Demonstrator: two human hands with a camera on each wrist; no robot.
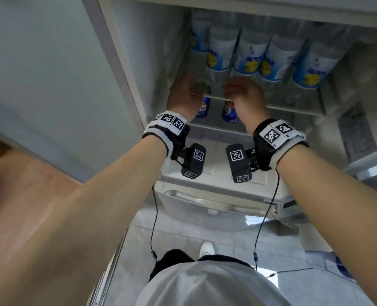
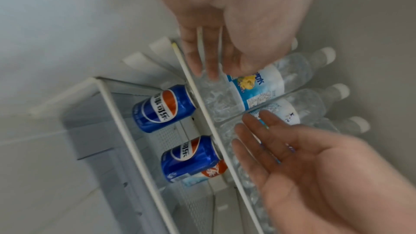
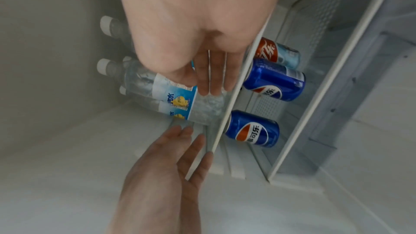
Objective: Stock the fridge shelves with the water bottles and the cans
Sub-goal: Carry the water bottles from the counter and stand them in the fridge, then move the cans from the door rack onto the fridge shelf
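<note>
Several water bottles with blue and white labels lie in a row on the upper fridge shelf. My hands flank the bottle second from the left at the shelf's front edge. My left hand has straight fingers touching the bottle's clear base. My right hand also touches it with straight fingers. Neither hand grips anything. On the shelf below stand two blue cola cans, with a red and pale blue can behind them.
The fridge's left inner wall runs close beside my left hand. A white drawer sits under the can shelf. Door racks stand at the right. A wooden surface lies to the left, outside the fridge.
</note>
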